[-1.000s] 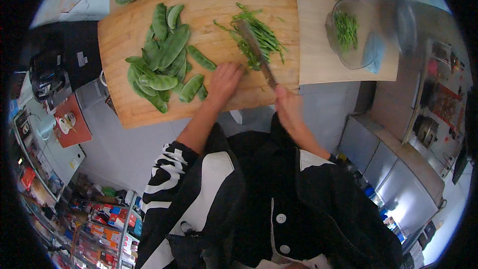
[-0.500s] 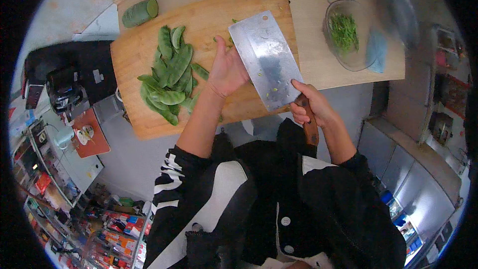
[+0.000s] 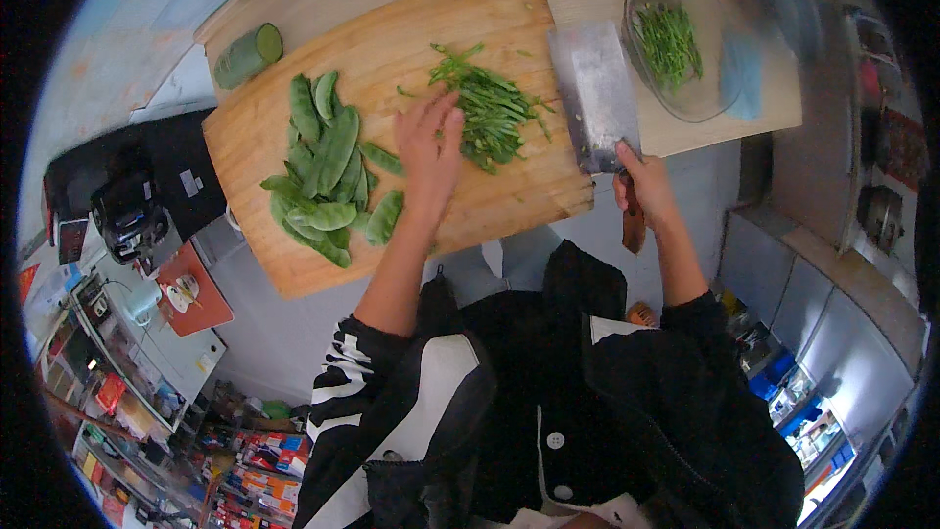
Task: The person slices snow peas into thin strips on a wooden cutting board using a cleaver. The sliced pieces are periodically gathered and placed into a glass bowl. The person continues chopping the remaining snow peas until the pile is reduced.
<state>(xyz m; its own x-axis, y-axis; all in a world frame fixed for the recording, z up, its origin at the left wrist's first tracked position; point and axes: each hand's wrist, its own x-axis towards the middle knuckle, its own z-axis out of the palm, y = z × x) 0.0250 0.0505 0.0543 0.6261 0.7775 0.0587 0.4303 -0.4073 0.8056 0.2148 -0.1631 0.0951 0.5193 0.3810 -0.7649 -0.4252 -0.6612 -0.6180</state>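
While our right hand (image 3: pixel 648 188) is gripping the cleaver (image 3: pixel 599 93), we are holding our left hand (image 3: pixel 430 145) unclenched beside sliced greens (image 3: pixel 497 116); whole pods (image 3: pixel 339 152) are lying uncut.

Cleaver blade (image 3: pixel 597 93), upper right, was silver-grey; handle (image 3: pixel 634 222) brown. Flat bean pods (image 3: pixel 335 157), left of centre, were green. Cutting board (image 3: pixel 392 49) was tan. Jacket (image 3: pixel 676 411), bottom, was black with white panels (image 3: pixel 431 372).
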